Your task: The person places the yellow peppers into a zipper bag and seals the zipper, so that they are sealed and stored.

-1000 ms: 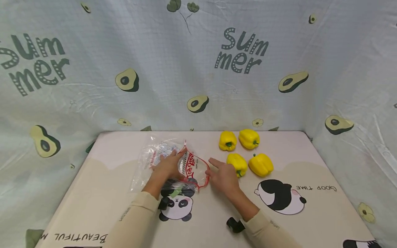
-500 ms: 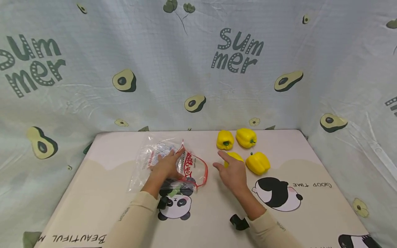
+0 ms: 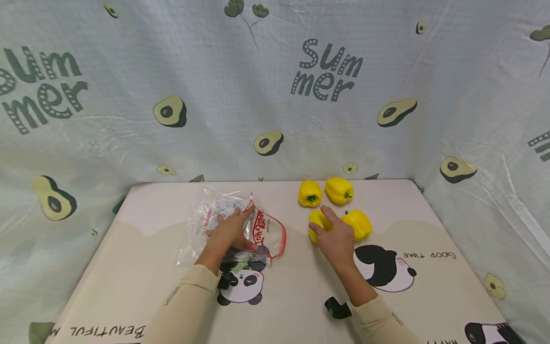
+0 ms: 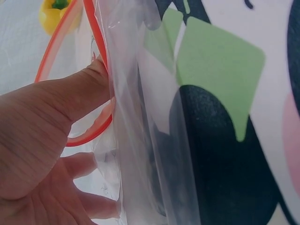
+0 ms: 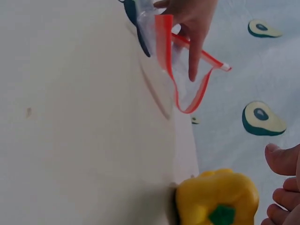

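1. Your right hand, a second ago at the red rim of the clear bag, is now well apart from it, by the nearer left yellow pepper.
2. It now also covers part of the nearer right yellow pepper.
3. Your right wrist now hides the left edge of the animal drawing.
4. Your head view turns slightly right, bringing lettering in at that edge.
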Tool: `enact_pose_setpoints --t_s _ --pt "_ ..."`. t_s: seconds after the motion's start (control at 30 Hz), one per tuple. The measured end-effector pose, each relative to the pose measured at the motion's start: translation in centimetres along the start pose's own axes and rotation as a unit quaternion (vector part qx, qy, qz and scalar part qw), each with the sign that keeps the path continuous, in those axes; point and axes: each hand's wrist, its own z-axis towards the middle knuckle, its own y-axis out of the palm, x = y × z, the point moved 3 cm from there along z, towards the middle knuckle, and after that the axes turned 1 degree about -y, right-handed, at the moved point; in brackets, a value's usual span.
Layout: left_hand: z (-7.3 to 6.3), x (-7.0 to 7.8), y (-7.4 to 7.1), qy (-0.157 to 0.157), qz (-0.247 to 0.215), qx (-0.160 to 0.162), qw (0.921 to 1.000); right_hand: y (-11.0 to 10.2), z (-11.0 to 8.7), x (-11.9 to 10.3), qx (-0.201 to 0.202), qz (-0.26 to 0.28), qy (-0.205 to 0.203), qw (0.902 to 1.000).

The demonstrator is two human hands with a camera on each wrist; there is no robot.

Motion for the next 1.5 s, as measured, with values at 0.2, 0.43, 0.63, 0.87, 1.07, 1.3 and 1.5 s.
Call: enact_pose_setpoints --t_s 0.2,0.43,0.63,0.87,1.07,1.3,1.5 --pt "-0.1 0.0 -0.4 0.013 0.012 0.009 0.9998 0.2 0.0 0.9 -0.005 0.020 0.031 0.9993" --pt "0.0 -0.1 -0.2 0.017 0.009 0.007 0.9998 0.6 -0.1 2.0 -0.012 0.035 0.066 0.9971" --pt "0.1 -0.2 0.2 0.014 0.012 0.005 0.9998 1.1 -0.1 2.7 -0.027 0.060 0.102 0.9925" --pt "0.3 -0.1 0.2 0.017 0.012 0.008 0.9997 1.6 -0.2 3.4 -0.041 0.080 0.147 0.9850" --pt "0.1 -0.1 0.2 0.020 0.017 0.007 0.9996 1.9 -0.3 3.6 -0.033 0.111 0.179 0.9771" --pt "0.0 0.0 0.1 0.015 0.010 0.002 0.9998 1.6 -0.1 3.3 -0.024 0.149 0.183 0.9714" --pt "0.1 -0.2 0.2 0.012 0.002 -0.006 0.9999 1.6 0.0 2.9 -0.055 0.174 0.186 0.9656"
